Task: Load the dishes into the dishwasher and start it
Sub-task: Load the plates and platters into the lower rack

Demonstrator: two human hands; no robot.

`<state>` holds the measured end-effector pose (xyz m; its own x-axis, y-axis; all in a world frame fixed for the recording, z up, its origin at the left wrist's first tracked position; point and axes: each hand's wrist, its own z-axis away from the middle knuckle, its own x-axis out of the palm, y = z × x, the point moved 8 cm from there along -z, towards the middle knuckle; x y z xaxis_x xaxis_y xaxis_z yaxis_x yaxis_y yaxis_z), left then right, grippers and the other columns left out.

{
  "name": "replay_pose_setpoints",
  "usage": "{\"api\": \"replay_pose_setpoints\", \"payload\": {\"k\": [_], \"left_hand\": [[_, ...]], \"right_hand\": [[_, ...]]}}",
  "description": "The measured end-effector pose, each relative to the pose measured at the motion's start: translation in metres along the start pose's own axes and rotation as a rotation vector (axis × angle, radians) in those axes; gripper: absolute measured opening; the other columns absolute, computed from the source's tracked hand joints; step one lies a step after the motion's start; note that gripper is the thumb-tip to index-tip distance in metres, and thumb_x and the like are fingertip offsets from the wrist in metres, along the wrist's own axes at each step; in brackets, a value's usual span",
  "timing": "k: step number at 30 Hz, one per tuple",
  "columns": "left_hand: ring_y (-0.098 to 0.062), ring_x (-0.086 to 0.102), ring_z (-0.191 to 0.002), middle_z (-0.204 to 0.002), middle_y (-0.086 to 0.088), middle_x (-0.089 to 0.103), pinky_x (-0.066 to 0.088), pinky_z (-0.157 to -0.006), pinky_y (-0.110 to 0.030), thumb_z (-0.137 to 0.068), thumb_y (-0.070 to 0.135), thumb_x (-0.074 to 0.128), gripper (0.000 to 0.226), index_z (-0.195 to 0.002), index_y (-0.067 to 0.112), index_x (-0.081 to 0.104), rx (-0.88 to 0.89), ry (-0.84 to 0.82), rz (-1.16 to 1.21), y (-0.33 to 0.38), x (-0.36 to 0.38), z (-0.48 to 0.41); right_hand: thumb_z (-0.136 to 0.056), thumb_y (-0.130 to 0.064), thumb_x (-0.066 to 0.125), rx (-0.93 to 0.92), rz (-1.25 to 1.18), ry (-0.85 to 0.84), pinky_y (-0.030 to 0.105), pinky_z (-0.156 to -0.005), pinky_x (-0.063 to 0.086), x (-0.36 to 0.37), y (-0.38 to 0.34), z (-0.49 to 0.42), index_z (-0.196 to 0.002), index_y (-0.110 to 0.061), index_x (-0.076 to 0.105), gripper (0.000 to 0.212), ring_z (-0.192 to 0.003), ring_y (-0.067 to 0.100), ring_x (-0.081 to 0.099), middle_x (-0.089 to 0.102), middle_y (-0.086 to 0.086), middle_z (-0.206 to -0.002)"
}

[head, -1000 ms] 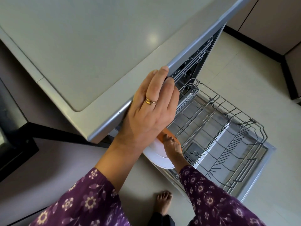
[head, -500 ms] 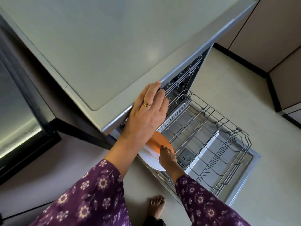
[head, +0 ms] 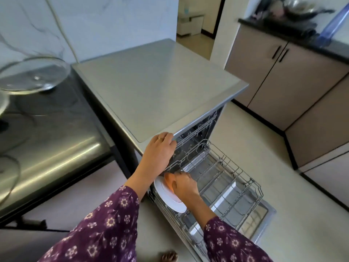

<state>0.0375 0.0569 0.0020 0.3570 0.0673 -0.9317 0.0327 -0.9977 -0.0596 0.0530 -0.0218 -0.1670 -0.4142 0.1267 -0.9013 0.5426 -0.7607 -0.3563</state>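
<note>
The grey dishwasher stands open, its door folded down and the lower wire rack pulled out over it. My left hand rests on the front edge of the dishwasher top, fingers curled over it, holding nothing. My right hand grips an orange dish and a white plate together at the near left end of the rack. Both dishes stand on edge. The rest of the rack holds nothing.
A steel counter with a glass lid is on the left. Beige cabinets with a dark worktop and cookware are at the right. A doorway opens behind. My bare foot stands by the door.
The camera has lifted and pulled back, so much more of the kitchen shows. My left hand stays on the dishwasher top edge and my right hand keeps hold of the dishes at the rack.
</note>
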Motion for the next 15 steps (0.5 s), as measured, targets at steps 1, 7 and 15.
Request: {"api": "replay_pose_setpoints", "payload": {"k": [1,7,15], "left_hand": [[-0.029,0.065,-0.087,-0.093,-0.011,0.065,0.055,-0.072,-0.037,-0.049,-0.001,0.082,0.032,-0.078,0.007,0.07,-0.022,0.008,0.003,-0.005,-0.013,0.006],[-0.027,0.065,-0.084,-0.097,-0.007,0.064,0.053,-0.068,-0.034,-0.056,-0.002,0.079,0.029,-0.08,0.011,0.069,-0.29,0.104,0.057,-0.055,-0.129,0.076],[-0.028,0.061,-0.09,-0.101,-0.006,0.064,0.053,-0.073,-0.037,-0.069,0.0,0.071,0.022,-0.089,0.01,0.068,-0.758,0.245,0.074,-0.128,-0.266,0.247]], "right_hand": [[-0.094,-0.024,0.041,-0.018,0.009,0.024,0.038,-0.079,0.048,-0.016,-0.011,0.008,-0.108,-0.011,0.055,0.023,-0.104,0.029,0.053,0.058,0.01,-0.106],[-0.091,-0.025,0.045,-0.183,-0.041,0.214,0.035,-0.074,0.048,-0.118,-0.107,0.069,-0.091,-0.012,0.057,0.018,-0.094,0.028,0.059,0.063,0.008,-0.097],[-0.087,-0.027,0.056,-0.555,-0.148,0.358,0.035,-0.069,0.048,-0.195,-0.288,0.155,-0.092,-0.015,0.065,0.015,-0.084,0.024,0.062,0.067,0.004,-0.088]]}}
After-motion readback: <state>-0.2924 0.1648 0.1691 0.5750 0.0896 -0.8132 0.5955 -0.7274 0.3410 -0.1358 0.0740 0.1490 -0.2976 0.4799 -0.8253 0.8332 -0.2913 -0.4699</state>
